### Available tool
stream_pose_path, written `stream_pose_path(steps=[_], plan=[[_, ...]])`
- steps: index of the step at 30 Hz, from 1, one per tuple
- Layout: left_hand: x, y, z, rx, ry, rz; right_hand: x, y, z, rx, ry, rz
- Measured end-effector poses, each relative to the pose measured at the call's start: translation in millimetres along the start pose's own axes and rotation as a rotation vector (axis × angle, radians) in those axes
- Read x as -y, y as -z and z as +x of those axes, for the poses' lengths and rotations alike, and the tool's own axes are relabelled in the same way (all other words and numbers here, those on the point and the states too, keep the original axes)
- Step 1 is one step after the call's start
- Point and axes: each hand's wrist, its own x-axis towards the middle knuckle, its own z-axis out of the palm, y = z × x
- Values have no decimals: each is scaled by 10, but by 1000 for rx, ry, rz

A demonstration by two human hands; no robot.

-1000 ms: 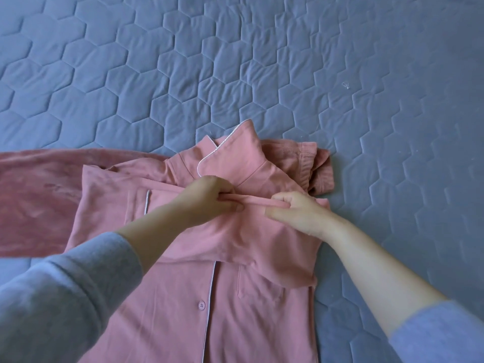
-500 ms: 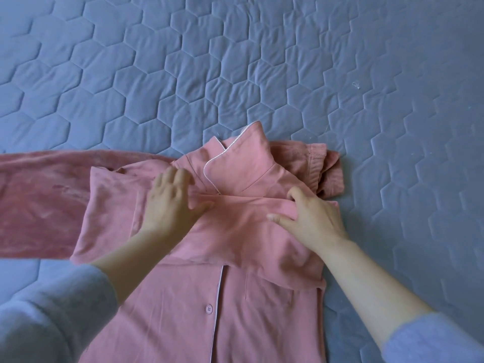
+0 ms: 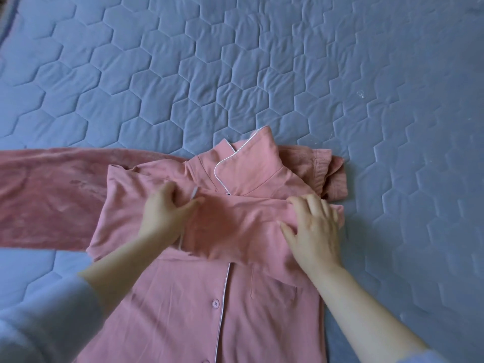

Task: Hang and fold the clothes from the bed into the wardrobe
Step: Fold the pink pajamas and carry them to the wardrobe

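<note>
A pink pyjama shirt [image 3: 199, 307] with white piping and buttons lies flat on the bed, collar [image 3: 248, 163] pointing away from me. A sleeve is folded across its chest. My left hand [image 3: 165, 213] lies flat on the folded sleeve's left part, fingers spread. On the sleeve's right end rests my right hand [image 3: 314, 229], palm down with straight fingers. A second pink garment [image 3: 49, 197] stretches out to the left under the shirt, and its bunched end [image 3: 330, 174] shows at the right of the collar.
The blue-grey quilted bedspread [image 3: 235, 74] with a hexagon pattern fills the view beyond and to the right of the clothes. A small white speck [image 3: 361, 94] lies on it at the far right. My grey sleeves are at the bottom corners.
Both hands let go of the sleeve fold they pinched a second ago and flattened out. They have slid apart, left hand leftward and right hand rightward, over the fabric.
</note>
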Motion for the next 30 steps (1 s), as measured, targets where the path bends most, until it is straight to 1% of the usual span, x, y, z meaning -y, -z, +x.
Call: stream_pose_path(steps=[3,5,7,9,12,15,17,19,21,23,25,30], plan=[[-600,46,-427,133,-255,-161,-9,23,-117,82,-76,32],[-992,57,-680,211,-372,-259,-74,83,-214,130,-157,79],[-1325,61,-843,262,-449,-332,-166,178,-311,186,-218,136],[-1602,79,-951,312,-459,-405,-207,375,-393,230,-264,188],[-2003,159,-1145,364,-432,-472,-308,659,-516,233,-275,270],[-2389,260,-1363,380,-484,-458,-386,977,-576,197,-445,327],[-2543,316,-1480,382,-520,-427,-476,1053,-640,173,-504,350],[-2583,385,-1527,363,-521,-433,-531,1156,-650,189,-503,383],[-2501,483,-1511,328,-502,-455,-525,1218,-630,250,-468,411],[-2350,611,-1454,285,-473,-447,-458,1245,-631,241,-472,454],[-2168,753,-1375,247,-442,-422,-326,1238,-614,237,-489,481],[-1651,1093,-1130,147,-375,-395,82,1022,-534,309,-436,471]])
